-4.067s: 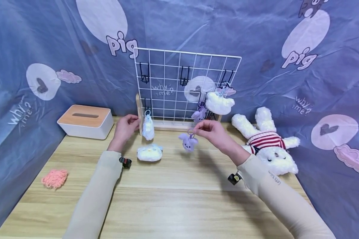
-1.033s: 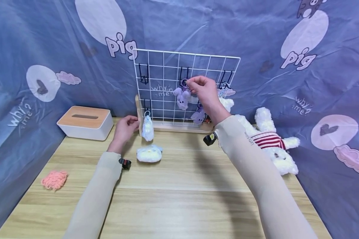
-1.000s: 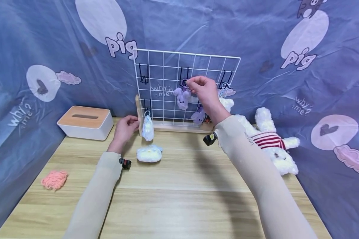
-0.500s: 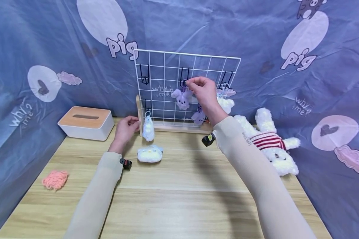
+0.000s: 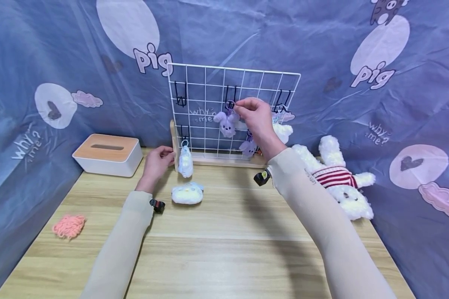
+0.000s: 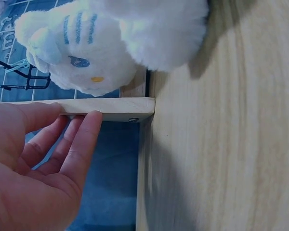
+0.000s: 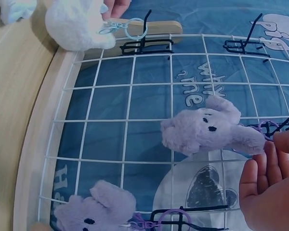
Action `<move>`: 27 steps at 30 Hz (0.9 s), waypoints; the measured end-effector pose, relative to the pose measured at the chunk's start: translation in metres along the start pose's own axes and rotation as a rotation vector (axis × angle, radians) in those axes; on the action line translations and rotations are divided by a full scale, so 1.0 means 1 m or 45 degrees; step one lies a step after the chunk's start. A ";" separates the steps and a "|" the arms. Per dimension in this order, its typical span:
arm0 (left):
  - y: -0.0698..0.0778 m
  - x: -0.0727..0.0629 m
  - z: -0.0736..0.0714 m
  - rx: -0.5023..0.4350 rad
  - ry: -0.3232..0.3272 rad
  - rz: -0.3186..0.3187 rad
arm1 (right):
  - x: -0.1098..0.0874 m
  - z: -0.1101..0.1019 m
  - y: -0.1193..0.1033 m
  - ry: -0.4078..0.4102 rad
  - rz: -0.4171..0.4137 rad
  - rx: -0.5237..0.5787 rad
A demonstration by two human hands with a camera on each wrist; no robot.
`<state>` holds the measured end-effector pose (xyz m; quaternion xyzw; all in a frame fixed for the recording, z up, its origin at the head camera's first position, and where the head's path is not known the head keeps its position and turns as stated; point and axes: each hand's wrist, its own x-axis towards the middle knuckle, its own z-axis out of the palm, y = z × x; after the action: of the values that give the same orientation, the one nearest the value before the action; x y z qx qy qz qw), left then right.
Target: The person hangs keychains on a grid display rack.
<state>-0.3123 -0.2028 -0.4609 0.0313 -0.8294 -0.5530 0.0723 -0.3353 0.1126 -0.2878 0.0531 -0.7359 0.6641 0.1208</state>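
Note:
In the head view, my right hand [image 5: 256,118] pinches the purple ring of a lilac bunny plush keychain [image 5: 227,125] at the upper middle black hook. The right wrist view puts that ring [image 7: 266,126] right by the hook; whether it is looped over cannot be told. My left hand [image 5: 157,164] holds the wooden side post [image 6: 115,107] of the white wire grid rack [image 5: 215,85] between thumb and fingers. White plush keychains hang at the lower left [image 5: 185,162] and upper right [image 5: 282,132]. A second lilac plush [image 5: 248,146] hangs lower, partly behind my right wrist.
On the wooden table, a white plush [image 5: 187,193] lies in front of the rack. A tissue box [image 5: 108,155] and pink yarn [image 5: 69,226] are on the left. At right lies a large white plush in a striped sweater [image 5: 334,176]. The upper left hook [image 5: 181,99] is bare.
Over about four seconds, my right hand has lifted the lilac plush from low in front of the rack to the upper middle hook. Lately it shifts only slightly; my left hand stays put.

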 end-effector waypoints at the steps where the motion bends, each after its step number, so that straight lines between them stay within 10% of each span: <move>1: 0.000 -0.001 0.000 -0.003 -0.002 -0.002 | -0.001 0.000 0.001 0.001 0.001 0.002; 27: 0.000 -0.002 0.000 0.003 0.006 0.014 | -0.055 0.013 0.018 -0.181 0.029 0.017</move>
<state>-0.3107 -0.2021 -0.4607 0.0281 -0.8301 -0.5516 0.0775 -0.2881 0.0978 -0.3203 0.0927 -0.7389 0.6647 0.0602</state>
